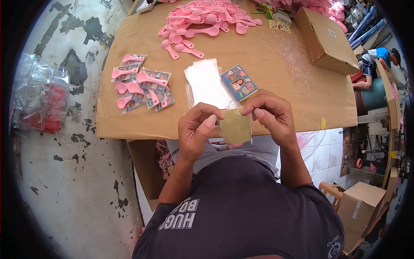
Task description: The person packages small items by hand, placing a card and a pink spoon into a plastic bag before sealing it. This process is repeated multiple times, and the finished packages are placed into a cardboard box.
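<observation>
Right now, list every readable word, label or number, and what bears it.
"HUG", rest unclear: dark short-sleeved shirt.
"BO", rest unclear: same shirt.
Too small or blurred: shirt's round pale emblem and lettering, blue rectangular printed paper cards, white label on brown cardboard box.

Dark shirt [258,203], 6 o'clock: cut off by the bottom edge. Yellowish sheet [235,126], dial centre: far face hidden. Blue card pack [249,89], 1 o'clock: fine print too small to read. Plastic bags [41,93], 9 o'clock: contents indistinct. Co-worker [383,53], between 2 and 3 o'clock: hands apparently concealed.
</observation>
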A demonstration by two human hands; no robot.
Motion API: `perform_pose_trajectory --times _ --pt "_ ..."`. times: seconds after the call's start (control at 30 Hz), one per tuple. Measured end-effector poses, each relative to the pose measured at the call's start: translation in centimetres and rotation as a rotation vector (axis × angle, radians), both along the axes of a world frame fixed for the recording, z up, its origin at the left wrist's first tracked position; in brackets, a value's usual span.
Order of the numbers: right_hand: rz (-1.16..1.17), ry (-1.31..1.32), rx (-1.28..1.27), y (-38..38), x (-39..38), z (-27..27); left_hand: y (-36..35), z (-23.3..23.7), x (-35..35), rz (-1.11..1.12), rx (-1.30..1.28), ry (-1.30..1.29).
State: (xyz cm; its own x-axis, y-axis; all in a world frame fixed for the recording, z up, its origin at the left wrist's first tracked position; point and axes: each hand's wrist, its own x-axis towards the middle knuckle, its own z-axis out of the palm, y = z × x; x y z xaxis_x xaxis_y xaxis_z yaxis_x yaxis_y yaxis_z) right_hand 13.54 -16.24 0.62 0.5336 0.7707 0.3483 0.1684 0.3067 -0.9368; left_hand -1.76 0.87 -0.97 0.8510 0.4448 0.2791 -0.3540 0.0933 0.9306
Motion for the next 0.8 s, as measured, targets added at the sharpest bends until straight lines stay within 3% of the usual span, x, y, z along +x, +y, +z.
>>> perform_pose_trajectory --times 0.1,0.27,0.4,0.5,0.6,0.73,0.77,0.8 --pt "-0.041 -0.065 -0.155 -0.1 -0.4 0.4 -0.3 -0.3 -0.1 -0.028 -0.007 0.042" --pt "-0.048 0.129 -0.021 0.8 -1.5 0.2 -1.3 0.8 0.5 -0.104 -0.150 0.139" --pt "-0.029 0.162 0.030 0.8 -1.5 0.6 0.0 -0.7 -0.5 -0.169 0.142 0.245" --pt "0.032 -0.058 -0.159 -0.2 -0.2 1.5 0.7 -0.2 -1.0 -0.104 0.255 0.216" --pt "0.149 -0.072 -0.176 -2.2 1.9 3.9 2.1 0.0 -1.3 0.050 0.345 0.044" --pt "0.427 0.062 0.205 -4.7 8.4 4.0 5.6 0.8 -2.2 0.294 0.555 -0.125" --pt "0.042 0.084 -0.180 -6.5 11.0 3.6 6.7 1.1 -2.4 0.388 0.666 -0.148" --pt "-0.358 -0.567 -0.462 -5.7 12.3 2.4 8.1 1.2 -2.7 0.410 0.666 -0.149"
